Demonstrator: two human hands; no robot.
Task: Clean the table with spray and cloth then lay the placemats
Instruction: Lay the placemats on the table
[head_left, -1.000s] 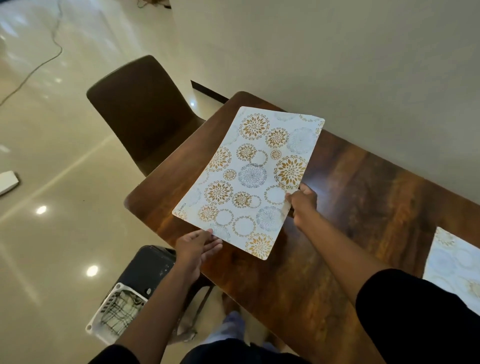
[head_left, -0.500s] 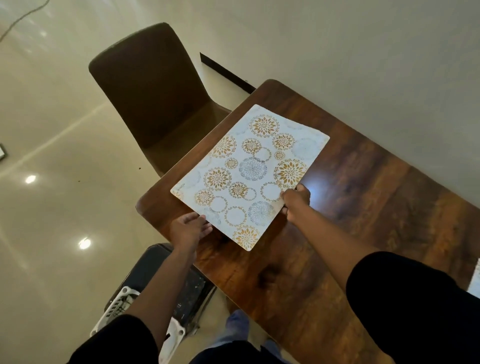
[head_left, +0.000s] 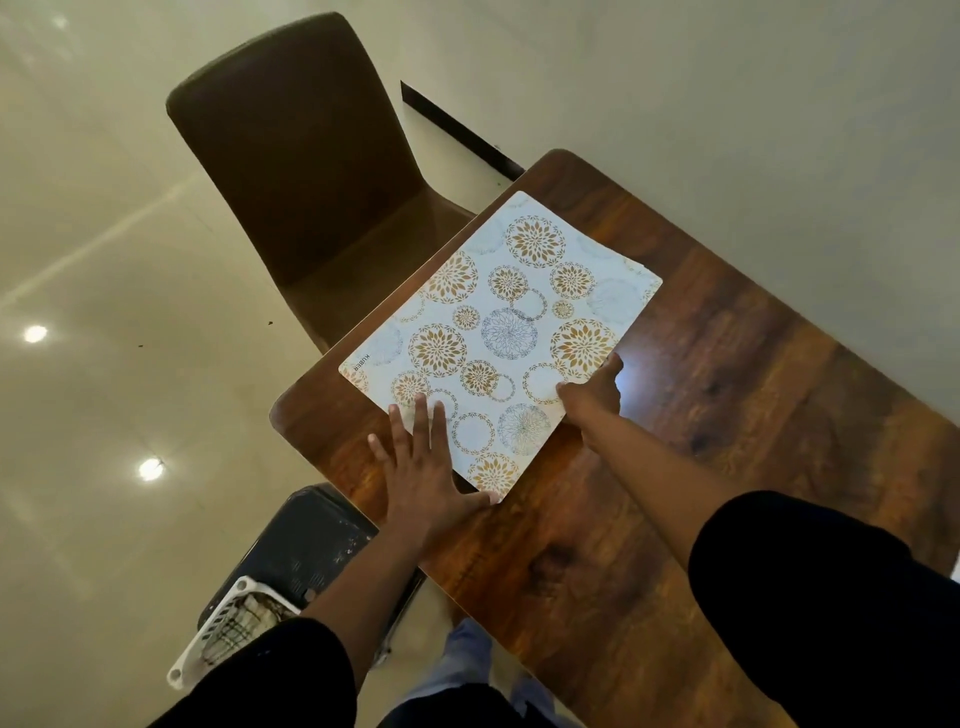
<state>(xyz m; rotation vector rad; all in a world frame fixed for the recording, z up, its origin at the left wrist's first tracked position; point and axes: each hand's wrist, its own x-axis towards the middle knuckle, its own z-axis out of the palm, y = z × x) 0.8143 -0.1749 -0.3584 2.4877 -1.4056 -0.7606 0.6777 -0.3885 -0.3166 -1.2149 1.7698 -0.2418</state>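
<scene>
Wooden table (head_left: 701, 415) holds our placemat (head_left: 498, 338) flat near its corner; our left hand (head_left: 421, 483) presses with straight fingers, our right hand (head_left: 592, 389) too, holding nothing — a hard push could slide it off the edge.
</scene>
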